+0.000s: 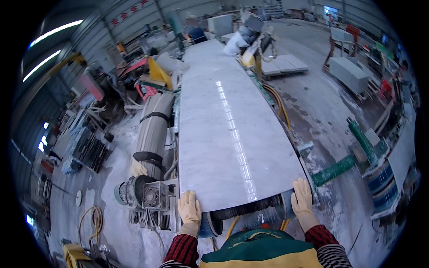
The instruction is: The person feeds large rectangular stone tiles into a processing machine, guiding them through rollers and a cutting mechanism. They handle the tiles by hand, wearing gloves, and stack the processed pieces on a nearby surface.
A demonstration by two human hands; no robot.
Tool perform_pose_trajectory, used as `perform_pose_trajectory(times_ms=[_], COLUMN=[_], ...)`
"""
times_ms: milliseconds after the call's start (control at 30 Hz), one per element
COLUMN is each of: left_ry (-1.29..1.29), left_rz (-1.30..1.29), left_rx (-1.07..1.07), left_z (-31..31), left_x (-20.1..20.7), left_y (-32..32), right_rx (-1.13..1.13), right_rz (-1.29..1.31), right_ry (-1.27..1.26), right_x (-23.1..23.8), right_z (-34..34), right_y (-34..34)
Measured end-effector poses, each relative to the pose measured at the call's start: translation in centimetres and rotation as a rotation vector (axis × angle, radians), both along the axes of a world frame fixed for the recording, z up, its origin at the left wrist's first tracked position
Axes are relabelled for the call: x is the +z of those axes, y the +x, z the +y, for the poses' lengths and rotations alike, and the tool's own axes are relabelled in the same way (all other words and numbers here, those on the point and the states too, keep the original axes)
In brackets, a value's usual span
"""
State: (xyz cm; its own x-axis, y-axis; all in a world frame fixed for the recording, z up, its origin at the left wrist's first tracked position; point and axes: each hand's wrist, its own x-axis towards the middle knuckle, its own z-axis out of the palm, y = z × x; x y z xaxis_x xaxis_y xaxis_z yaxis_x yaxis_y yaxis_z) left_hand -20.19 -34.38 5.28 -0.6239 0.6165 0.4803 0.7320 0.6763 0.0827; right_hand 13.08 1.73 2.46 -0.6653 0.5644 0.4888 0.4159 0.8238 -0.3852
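Observation:
A long white-grey polished stone slab stretches away from me, with a bright streak of reflected light down it. My left hand, in a cream glove, rests on the slab's near left corner, its fingers stretched out forward. At the near right corner my right hand, gloved the same way, touches the edge with its fingers extended. Parts of both thumbs and the slab's underside are hidden. Below the near edge shows a dark roller. A green and yellow apron covers my front.
Left of the slab stand a long ribbed cylinder cover and a motor with a loose glove by it. Green pipes jut in from the right. A hose lies coiled on the wet floor. A person stands beyond the far end.

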Motion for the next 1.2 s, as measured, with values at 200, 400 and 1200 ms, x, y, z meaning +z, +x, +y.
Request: perform_pose_trajectory(times_ms=[200, 400, 1200], left_ry=[-0.039, -0.199, -0.212], left_rz=[-0.105, -0.32, -0.294], left_rx=[0.014, -0.078, -0.399], left_z=[-0.5, 1.0, 14.5], left_x=[0.5, 3.0, 0.5], left_y=[0.2, 1.4, 7.4], right_rx=[0.023, -0.001, 0.036], right_rz=[-0.077, -0.153, -0.027], right_ry=[-0.074, -0.065, -0.015], right_x=[-1.1, -1.7, 0.2], right_z=[-1.1, -1.1, -2.5], right_y=[1.7, 2.5, 3.9])
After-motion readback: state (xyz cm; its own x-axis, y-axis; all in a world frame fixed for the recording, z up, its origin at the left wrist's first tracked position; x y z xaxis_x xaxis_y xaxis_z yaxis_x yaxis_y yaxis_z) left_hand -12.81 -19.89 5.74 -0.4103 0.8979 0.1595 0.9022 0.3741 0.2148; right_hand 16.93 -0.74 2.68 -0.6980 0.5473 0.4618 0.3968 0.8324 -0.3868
